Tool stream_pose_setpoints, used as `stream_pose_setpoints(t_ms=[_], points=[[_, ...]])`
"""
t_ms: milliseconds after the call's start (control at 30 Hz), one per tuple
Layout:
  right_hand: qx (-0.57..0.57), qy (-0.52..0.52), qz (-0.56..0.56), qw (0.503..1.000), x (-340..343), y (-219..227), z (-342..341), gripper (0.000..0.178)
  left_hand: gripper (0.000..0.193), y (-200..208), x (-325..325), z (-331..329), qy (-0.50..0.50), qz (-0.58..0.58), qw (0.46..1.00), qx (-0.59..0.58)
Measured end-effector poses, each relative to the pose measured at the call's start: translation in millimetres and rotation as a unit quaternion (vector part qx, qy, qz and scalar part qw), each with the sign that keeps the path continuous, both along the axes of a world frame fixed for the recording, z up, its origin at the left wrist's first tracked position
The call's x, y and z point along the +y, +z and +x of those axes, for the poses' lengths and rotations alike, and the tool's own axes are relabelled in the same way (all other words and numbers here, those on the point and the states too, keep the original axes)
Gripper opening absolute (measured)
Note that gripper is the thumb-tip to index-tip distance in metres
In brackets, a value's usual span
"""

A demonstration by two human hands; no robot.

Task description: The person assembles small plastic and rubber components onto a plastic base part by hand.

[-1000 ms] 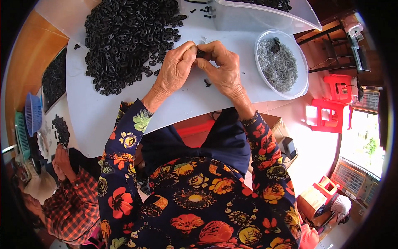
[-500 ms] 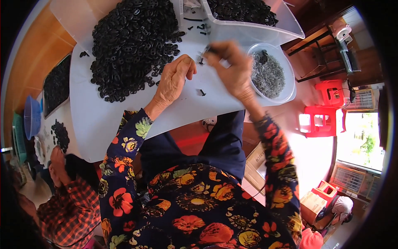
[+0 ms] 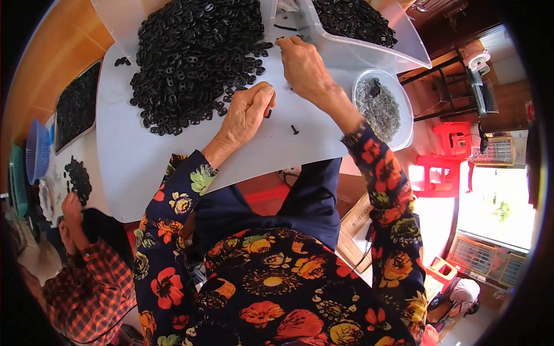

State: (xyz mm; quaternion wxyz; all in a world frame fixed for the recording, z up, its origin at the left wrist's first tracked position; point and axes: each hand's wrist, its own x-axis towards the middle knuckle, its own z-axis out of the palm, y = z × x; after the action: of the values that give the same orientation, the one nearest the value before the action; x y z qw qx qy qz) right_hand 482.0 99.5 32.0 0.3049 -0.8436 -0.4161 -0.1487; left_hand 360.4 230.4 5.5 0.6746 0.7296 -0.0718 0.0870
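My left hand [image 3: 245,118] is closed above the table, thumb pressed over curled fingers. The end of a small black plastic piece [image 3: 268,114] peeks out below those fingers. My right hand [image 3: 307,67] reaches farther out, its fingertips drawn together close to the tabletop beside the plastic bin; what they hold, if anything, is hidden. To the left spreads a large heap of flat black oval pieces with holes [image 3: 190,63]. One black screw-shaped piece [image 3: 295,130] lies alone on the white tabletop [image 3: 173,167], nearer to me than both hands.
A clear bin [image 3: 369,49] holding more black pieces stands at the far right. Beside my right forearm is a round tub [image 3: 356,86] of small clear pieces. At left, a co-worker in a checked sleeve [image 3: 107,268] sits by a black-filled tray [image 3: 78,106]. Red stools [image 3: 435,176] stand at right.
My right hand has moved away from my left hand, outward toward the bin. My left hand stays closed in nearly the same place. The whole view has shifted slightly.
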Motion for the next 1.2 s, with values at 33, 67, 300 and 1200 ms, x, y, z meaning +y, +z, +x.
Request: stream_pose_setpoints(t_ms=[33, 67, 300, 1200], points=[[-0.006, -0.038, -0.071, 0.997, 5, -10, 9, 0.01, 0.042, 0, 0, -1, 0.003, -0.002, 1.0, 0.0], [-0.007, -0.036, -0.072, 0.997, 10, -17, 16, 0.01, 0.042, 0, -1, 0, 0.0, -0.003, 1.0, -0.004], [-0.003, -0.069, -0.167, 0.984, 29, -23, 29, 0.019, 0.037, 0, 3, -2, -0.032, 0.052, 0.998, -0.029], [0.094, 0.035, -0.182, 0.978, 37, -8, 23, 0.018, 0.023, 1, -5, -3, -0.023, 0.07, 0.996, -0.045]])
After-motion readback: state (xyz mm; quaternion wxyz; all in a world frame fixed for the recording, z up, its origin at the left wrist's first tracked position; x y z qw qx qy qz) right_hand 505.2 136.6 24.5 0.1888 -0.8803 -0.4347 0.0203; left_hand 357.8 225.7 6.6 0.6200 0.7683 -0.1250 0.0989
